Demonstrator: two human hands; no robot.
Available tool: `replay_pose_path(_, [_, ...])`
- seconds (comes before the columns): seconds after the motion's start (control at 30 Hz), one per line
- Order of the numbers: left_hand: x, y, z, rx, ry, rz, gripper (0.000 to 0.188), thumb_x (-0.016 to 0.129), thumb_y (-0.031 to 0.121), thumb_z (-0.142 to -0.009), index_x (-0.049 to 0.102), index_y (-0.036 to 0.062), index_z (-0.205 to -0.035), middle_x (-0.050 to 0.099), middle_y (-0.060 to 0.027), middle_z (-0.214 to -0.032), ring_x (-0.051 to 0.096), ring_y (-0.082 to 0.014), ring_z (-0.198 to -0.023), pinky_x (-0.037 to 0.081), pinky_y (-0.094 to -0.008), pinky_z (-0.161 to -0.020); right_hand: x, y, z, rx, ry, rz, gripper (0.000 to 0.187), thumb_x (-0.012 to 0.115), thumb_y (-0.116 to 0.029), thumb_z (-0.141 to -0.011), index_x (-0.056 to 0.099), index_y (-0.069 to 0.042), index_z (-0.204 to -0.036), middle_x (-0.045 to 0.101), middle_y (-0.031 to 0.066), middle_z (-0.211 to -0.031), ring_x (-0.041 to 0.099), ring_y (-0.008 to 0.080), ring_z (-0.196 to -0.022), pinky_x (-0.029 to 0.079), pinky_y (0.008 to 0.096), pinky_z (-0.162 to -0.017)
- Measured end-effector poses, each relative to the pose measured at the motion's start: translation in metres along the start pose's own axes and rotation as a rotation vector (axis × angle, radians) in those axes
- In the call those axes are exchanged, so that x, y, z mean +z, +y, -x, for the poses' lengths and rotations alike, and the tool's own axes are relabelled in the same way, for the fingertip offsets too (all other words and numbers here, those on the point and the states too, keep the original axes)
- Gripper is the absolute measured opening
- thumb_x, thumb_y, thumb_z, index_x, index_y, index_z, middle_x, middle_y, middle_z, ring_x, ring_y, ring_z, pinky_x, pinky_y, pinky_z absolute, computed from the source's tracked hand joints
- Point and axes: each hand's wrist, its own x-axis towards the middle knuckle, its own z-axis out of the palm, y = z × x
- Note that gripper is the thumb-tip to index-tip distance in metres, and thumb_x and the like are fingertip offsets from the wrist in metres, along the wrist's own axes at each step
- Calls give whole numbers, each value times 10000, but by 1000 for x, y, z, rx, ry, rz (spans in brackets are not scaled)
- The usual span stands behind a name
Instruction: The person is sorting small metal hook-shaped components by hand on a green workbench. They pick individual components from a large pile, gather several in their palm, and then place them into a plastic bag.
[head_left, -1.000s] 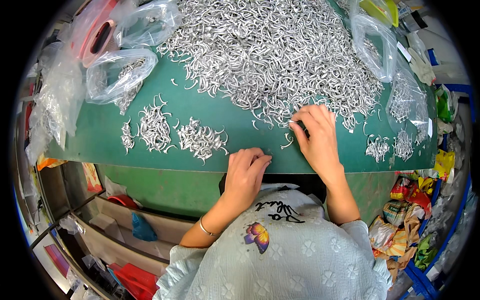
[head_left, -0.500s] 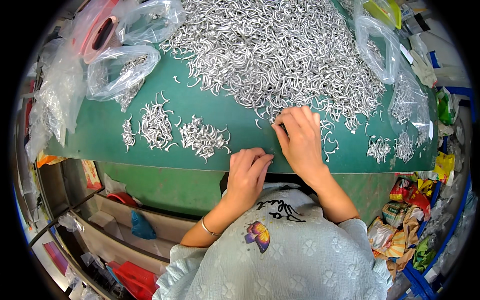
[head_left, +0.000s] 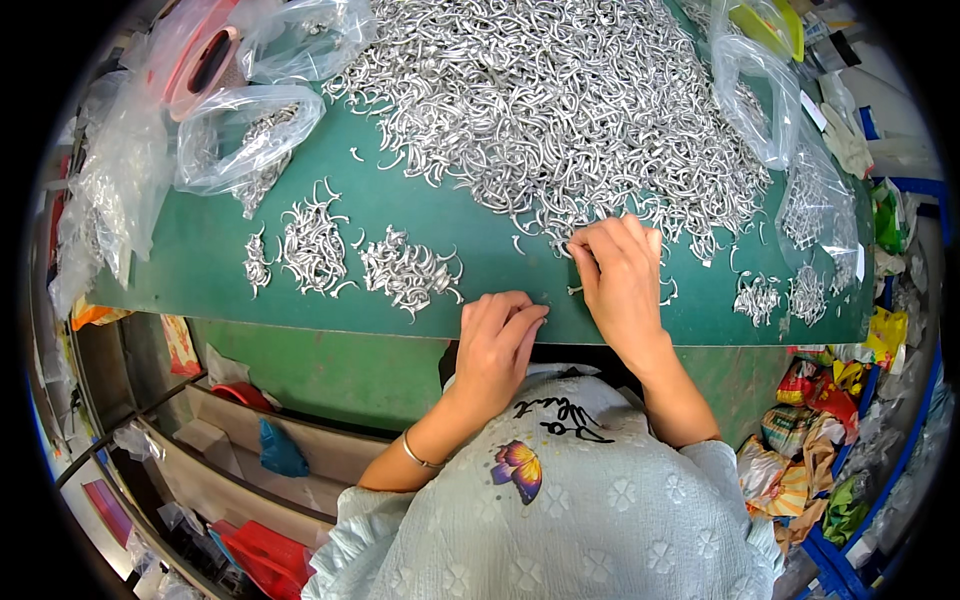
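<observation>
A broad heap of small curved silver metal pieces (head_left: 560,110) covers the far part of the green tabletop (head_left: 400,190). My right hand (head_left: 618,272) is at the heap's near edge, fingers bent down and closed; whatever they pinch is hidden. Beside its thumb lies a single curved metal piece (head_left: 574,290). Near the table's front edge rests my left hand (head_left: 492,338), its fingers curled together over something too small to make out. Left of it sit three little piles of such pieces, the closest being a loose pile (head_left: 410,272).
Clear plastic bags (head_left: 245,140) with metal pieces stand at the left, beside a pink basket (head_left: 205,70). At the right are another clear bag (head_left: 815,205) and two small piles (head_left: 757,298). Colourful packages (head_left: 790,450) lie below the table's right side, an open drawer (head_left: 260,460) at lower left.
My right hand has shifted a little to the right along the heap's edge. A single metal piece now shows beside its thumb. My left hand has barely moved.
</observation>
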Motion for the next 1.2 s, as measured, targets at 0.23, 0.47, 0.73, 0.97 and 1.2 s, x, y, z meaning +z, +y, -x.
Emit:
replay_pose_path(0.23, [1,-1,0,10,-1,-1,243,705,-57,-720,668,31,-944,592,-73,-911,547,-242,-797,389,-346,-726,-2,-1,1,7,-28,-58,142,689,-34,-781,638,-68,-910,575,41,-903,512,240,-859,352,366,-739])
replay_pose_path(0.47, [-5,2,3,-27,-50,10,276,677,-47,-758,653,24,-1024,587,-94,-970,553,-263,-861,402,-358,-772,-1,-1,9,40,-18,-69,191,715,-65,-770,626,-56,-938,560,64,-971,502,261,-924,356,375,-770])
replay_pose_path(0.73, [-19,0,-1,19,-181,39,366,631,-52,-753,611,-6,-1116,577,-113,-1028,561,-282,-931,409,-386,-825,4,-3,8,13,-74,-53,173,741,-74,-743,624,-63,-869,539,59,-987,484,265,-942,344,395,-795])
replay_pose_path(0.97, [-19,2,0,24,-198,19,342,617,-51,-742,621,-5,-1081,578,-111,-1041,557,-282,-948,406,-380,-825,-5,-5,13,-49,-105,-82,138,722,-78,-752,634,-69,-857,541,49,-985,491,252,-948,349,389,-789])
replay_pose_path(1.2, [-9,-3,4,50,-123,19,313,649,-40,-741,620,1,-1049,578,-111,-1039,562,-282,-931,415,-381,-789,-10,-7,26,-149,-172,-109,164,729,-75,-730,654,-70,-875,561,34,-999,513,234,-959,361,381,-798])
